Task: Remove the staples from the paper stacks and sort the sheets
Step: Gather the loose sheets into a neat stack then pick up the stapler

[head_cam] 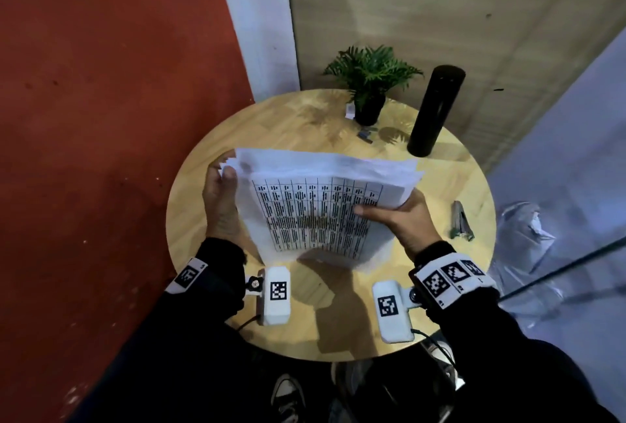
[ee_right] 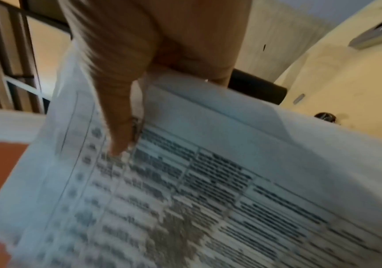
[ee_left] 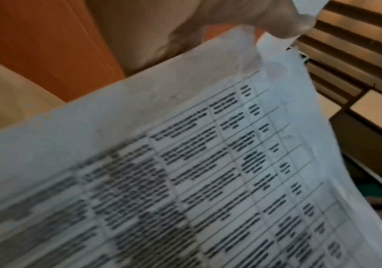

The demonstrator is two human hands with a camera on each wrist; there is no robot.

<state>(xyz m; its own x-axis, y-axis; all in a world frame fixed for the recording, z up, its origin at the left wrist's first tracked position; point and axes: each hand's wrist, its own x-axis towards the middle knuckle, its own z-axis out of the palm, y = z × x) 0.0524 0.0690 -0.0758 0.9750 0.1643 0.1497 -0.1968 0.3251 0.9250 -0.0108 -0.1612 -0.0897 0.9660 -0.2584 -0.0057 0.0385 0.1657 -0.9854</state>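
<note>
A stack of white sheets (head_cam: 315,212) printed with a black table is held up, tilted, over the round wooden table (head_cam: 210,287). My left hand (head_cam: 222,199) grips its left edge, with the thumb on the fanned top corner. My right hand (head_cam: 399,216) grips the right edge, thumb lying across the printed page. In the left wrist view the paper stack (ee_left: 185,172) fills the frame, pinched at its top corner by my left hand (ee_left: 284,20). In the right wrist view my right hand's thumb (ee_right: 116,116) presses on the paper stack (ee_right: 208,190). A grey stapler-like metal tool (head_cam: 460,221) lies on the table at the right.
A small potted plant (head_cam: 369,83) and a tall black cylinder flask (head_cam: 435,111) stand at the table's far edge. A small grey metal piece (head_cam: 366,135) lies between them. A red wall is at the left; crumpled plastic (head_cam: 521,236) lies on the floor at the right.
</note>
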